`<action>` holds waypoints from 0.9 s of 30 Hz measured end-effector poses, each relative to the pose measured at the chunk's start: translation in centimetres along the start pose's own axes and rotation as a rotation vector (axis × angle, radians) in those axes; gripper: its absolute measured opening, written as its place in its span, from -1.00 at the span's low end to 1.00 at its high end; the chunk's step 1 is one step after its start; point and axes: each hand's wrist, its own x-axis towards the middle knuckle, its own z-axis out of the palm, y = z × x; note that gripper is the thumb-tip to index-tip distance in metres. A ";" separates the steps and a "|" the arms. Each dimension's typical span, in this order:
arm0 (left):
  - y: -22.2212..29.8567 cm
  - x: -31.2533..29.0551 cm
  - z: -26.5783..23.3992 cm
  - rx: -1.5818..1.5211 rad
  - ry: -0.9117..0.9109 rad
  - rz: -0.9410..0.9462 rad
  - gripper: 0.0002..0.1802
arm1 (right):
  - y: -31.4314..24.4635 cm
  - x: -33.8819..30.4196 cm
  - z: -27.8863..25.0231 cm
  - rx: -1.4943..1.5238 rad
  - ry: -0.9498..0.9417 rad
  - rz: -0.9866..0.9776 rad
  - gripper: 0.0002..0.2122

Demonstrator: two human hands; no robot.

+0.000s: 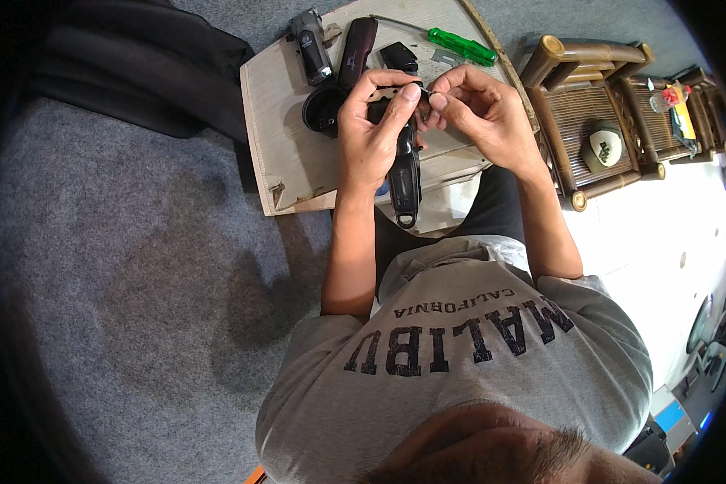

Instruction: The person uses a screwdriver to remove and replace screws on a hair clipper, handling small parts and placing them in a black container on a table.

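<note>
My left hand is closed around a black plastic housing with a long handle. A loop at the handle's end points toward me. My left thumb and index finger meet near a thin, light-coloured bit at the housing's top. Close beside them, the thumb and fingers of my right hand are pinched together at that same spot. Whatever lies between my right fingertips is too small to name. A round black hollow part sits left of my left hand, partly covered by it.
On the pale wooden table lie a grey-black cylindrical part, a dark maroon shell, a small black piece and a green-handled screwdriver. A bamboo chair with a cap stands at right. Black cloth drapes at left.
</note>
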 end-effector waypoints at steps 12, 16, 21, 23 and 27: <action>-0.5 0.0 -0.2 -0.075 -0.004 0.061 -0.82 | 0.2 -0.1 0.5 -0.411 0.100 -0.333 -0.86; -0.5 0.0 -0.3 -0.060 -0.027 0.040 -0.82 | 0.2 -0.2 0.4 -0.336 0.110 -0.289 -0.86; -0.1 0.0 -0.3 -0.036 -0.034 0.042 -0.81 | 0.1 -0.1 0.4 -0.313 0.108 -0.291 -0.85; -0.1 0.0 -0.3 -0.025 -0.051 0.049 -0.80 | 0.5 -0.1 0.3 -0.238 0.111 -0.256 -0.85; -0.3 -0.1 -0.3 -0.036 -0.033 0.021 -0.80 | 0.5 -0.2 0.3 -0.224 0.117 -0.222 -0.85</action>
